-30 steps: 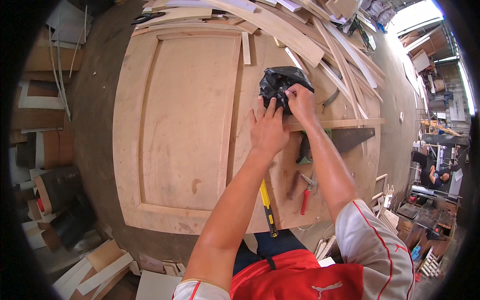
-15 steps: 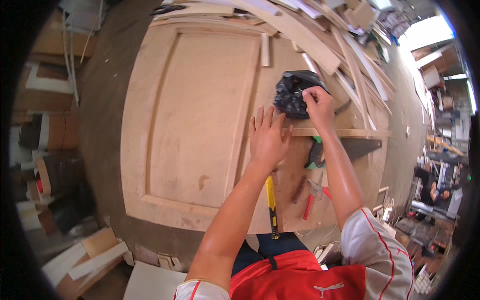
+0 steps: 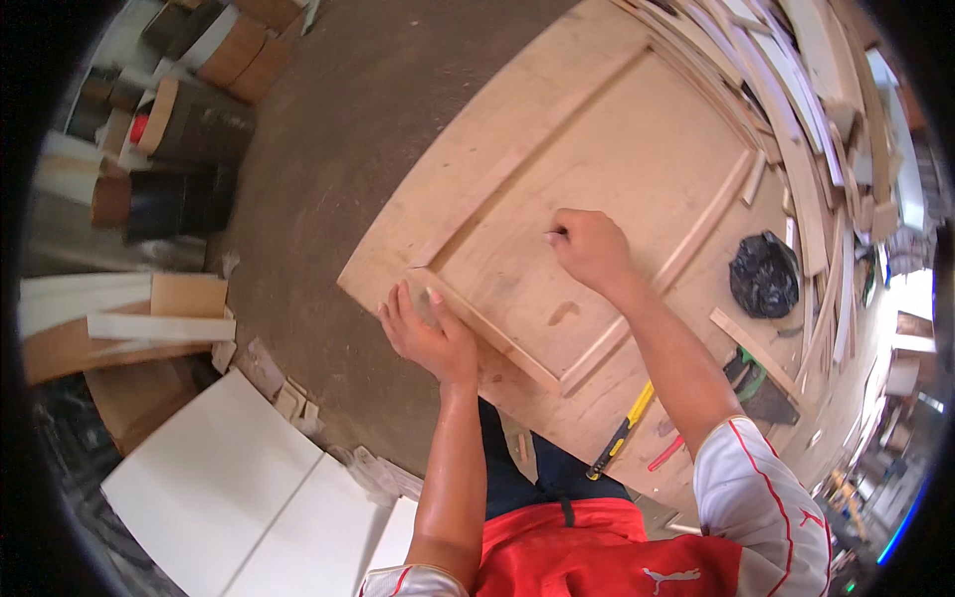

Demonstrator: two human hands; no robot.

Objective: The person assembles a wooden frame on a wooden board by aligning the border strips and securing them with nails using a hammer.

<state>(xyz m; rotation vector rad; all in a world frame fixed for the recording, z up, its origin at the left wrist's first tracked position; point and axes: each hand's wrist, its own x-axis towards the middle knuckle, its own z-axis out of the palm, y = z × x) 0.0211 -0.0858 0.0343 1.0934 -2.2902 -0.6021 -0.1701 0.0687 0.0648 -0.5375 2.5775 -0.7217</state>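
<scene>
The workshop has a brown floor (image 3: 318, 149), and on it, at the left, there stand white panels (image 3: 229, 488) and other wood pieces. In the only view, from the person's head, I see a large wooden desk (image 3: 458, 189), turned at an angle, with a pile of wood strips (image 3: 811, 149) along its far edge.

A rectangular wooden frame (image 3: 497, 334) lies on the left part of the desk, its short side near to the near edge. The left hand (image 3: 440, 343) is beside the left corner of this frame, close to the near left corner of the desk. Its grip is open, with the fingers a little bent; whether they touch the wood, I cannot tell. The right hand (image 3: 597, 254) is above the inside area of the frame. Its grip is closed, fingers curled; something small and pale shows at the fingertips, but I cannot say what it is.

On the other side of the frame, toward the far edge, rests a crumpled black plastic bag (image 3: 764, 276). Nearer to the person are a saw (image 3: 771, 403), a loose wood strip (image 3: 756, 348) and a red handle (image 3: 667, 453). A yellow and black handle (image 3: 622, 433) lies by the near edge.
</scene>
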